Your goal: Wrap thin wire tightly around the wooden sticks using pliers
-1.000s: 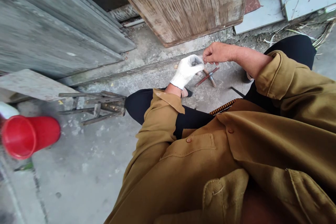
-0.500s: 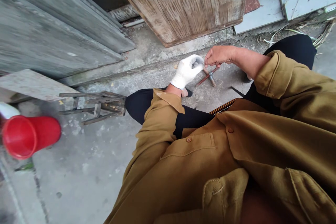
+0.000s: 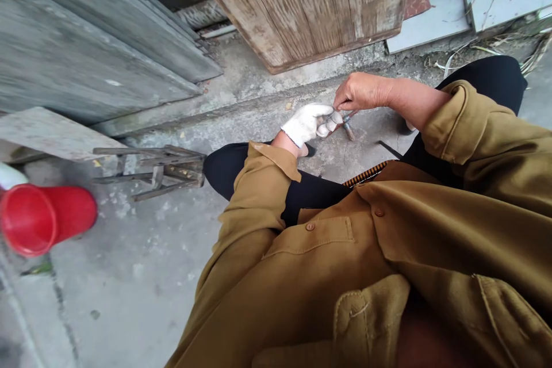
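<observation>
- The bare right hand (image 3: 363,92) has its fingertips drawn together in a pinch, right against the gloved left hand (image 3: 304,122); what thin thing they may nip is too small to tell.
- The left fingers are curled, but I cannot tell whether they clamp anything.
- The crossed rods (image 3: 347,119) sit just below the meeting fingertips, partly hidden by them; whether they touch the ground is unclear.
- They look stiff, likely light and rough enough not to slip; wood or rusted metal, I cannot say. The grey-wrapped crossing seems the surest hold; the wrapping might be the part that loosens.
- In the way: the fingers themselves cover part of one rod.
- Beyond the fingers leans a plank panel (image 3: 310,6); near them on the wearer's side lies a thin dark bar (image 3: 389,150).
- Well left of the fingers: a wooden stool (image 3: 157,177), then a red bucket (image 3: 74,214).
</observation>
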The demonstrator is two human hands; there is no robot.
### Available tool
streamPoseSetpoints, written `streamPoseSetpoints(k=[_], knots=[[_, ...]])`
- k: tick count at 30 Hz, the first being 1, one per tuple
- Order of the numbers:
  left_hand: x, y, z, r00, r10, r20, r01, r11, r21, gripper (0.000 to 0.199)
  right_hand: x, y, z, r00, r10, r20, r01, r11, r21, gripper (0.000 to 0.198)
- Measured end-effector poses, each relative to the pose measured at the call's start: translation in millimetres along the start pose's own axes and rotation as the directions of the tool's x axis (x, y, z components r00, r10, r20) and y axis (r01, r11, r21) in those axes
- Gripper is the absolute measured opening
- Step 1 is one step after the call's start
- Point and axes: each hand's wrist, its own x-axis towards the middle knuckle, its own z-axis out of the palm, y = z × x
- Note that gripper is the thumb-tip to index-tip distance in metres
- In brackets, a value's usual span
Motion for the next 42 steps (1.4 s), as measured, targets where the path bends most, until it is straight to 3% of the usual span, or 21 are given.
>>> streamPoseSetpoints(k=[6, 12, 16, 19, 21, 23, 24, 26, 29, 32, 35, 37, 39, 42], knots=[[-2, 1, 2, 0.991, -0.083, 0.101, 0.095, 0.988, -0.121, 0.013, -7, -12, -6, 0.997, -0.077, 0.012, 0.078, 0.970, -0.229, 0.032], [0, 1, 4, 0.990, -0.031, 0.136, 0.043, 0.995, -0.086, 0.014, -6, -21, -6, 0.992, 0.125, 0.014, -0.124, 0.989, -0.084, 0.023], [-3, 3, 12, 0.993, 0.112, 0.026, -0.115, 0.986, 0.117, 0.019, -4, -23, -5, 0.966, 0.257, -0.022, -0.256, 0.965, 0.055, 0.021], [-5, 4, 17, 0.948, 0.304, -0.091, -0.239, 0.873, 0.425, 0.015, -2, -22, -1, 0.935, 0.351, -0.049, -0.337, 0.924, 0.182, 0.020], [-6, 3, 17, 0.852, 0.510, -0.116, -0.305, 0.665, 0.682, 0.010, 0, -21, 5, 0.892, 0.452, -0.008, -0.408, 0.813, 0.414, 0.020], [-7, 2, 12, 0.747, 0.663, -0.042, -0.301, 0.394, 0.868, 0.008, 2, -19, 14, 0.833, 0.533, 0.146, -0.472, 0.548, 0.691, 0.017], [-8, 1, 8, 0.717, 0.697, 0.017, -0.287, 0.273, 0.918, 0.009, 3, -17, 19, 0.809, 0.537, 0.237, -0.490, 0.396, 0.777, 0.016], [-9, -1, 1, 0.698, 0.705, 0.124, -0.271, 0.100, 0.957, 0.013, 4, -15, 27, 0.790, 0.490, 0.369, -0.497, 0.157, 0.854, 0.013], [-9, -3, -5, 0.691, 0.702, 0.174, -0.256, 0.011, 0.967, 0.016, 4, -11, 32, 0.822, 0.379, 0.424, -0.464, 0.014, 0.886, 0.010], [-10, -3, -5, 0.672, 0.729, 0.131, -0.288, 0.095, 0.953, 0.015, 3, -8, 28, 0.842, 0.351, 0.409, -0.443, 0.020, 0.896, 0.008], [-12, 0, 0, 0.690, 0.722, 0.051, -0.426, 0.349, 0.835, 0.019, 1, -6, 23, 0.831, 0.428, 0.355, -0.454, 0.154, 0.878, 0.003], [-14, 3, 2, 0.765, 0.642, -0.047, -0.457, 0.593, 0.663, 0.022, 0, -6, 19, 0.832, 0.486, 0.269, -0.457, 0.323, 0.829, 0.003], [-13, 6, 2, 0.854, 0.507, -0.121, -0.402, 0.788, 0.467, 0.026, -2, -8, 15, 0.840, 0.517, 0.165, -0.455, 0.505, 0.733, 0.007], [-6, 5, 1, 0.945, 0.313, -0.090, -0.276, 0.916, 0.290, 0.026, -3, -11, 10, 0.870, 0.488, 0.070, -0.439, 0.702, 0.561, 0.014]])
